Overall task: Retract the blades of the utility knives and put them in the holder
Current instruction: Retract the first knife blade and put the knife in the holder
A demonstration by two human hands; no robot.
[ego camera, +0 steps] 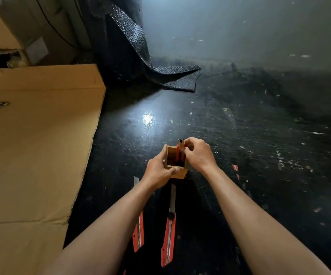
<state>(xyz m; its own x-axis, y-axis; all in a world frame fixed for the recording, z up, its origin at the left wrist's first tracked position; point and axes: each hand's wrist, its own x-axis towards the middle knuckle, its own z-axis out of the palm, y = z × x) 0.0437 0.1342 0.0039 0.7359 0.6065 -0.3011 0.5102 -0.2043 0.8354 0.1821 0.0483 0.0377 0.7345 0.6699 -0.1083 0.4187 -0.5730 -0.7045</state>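
Note:
A small square wooden holder [170, 167] stands on the dark table, and my left hand [158, 172] grips its left side and front. My right hand [198, 154] pinches a red utility knife [180, 150] that stands upright inside the holder at its right wall, metal end up. Two more red utility knives lie nearer me. The middle one [169, 233] has its long blade out, pointing toward the holder. The left one [138, 231] is partly hidden under my left forearm, and its blade tip shows beside my wrist.
A large flattened cardboard sheet [37, 135] covers the left side. A dark bubble-wrap sheet [146, 62] hangs down at the back centre. A small red piece [235, 167] lies right of my right wrist. The black table [260, 135] is scratched and flecked with scraps.

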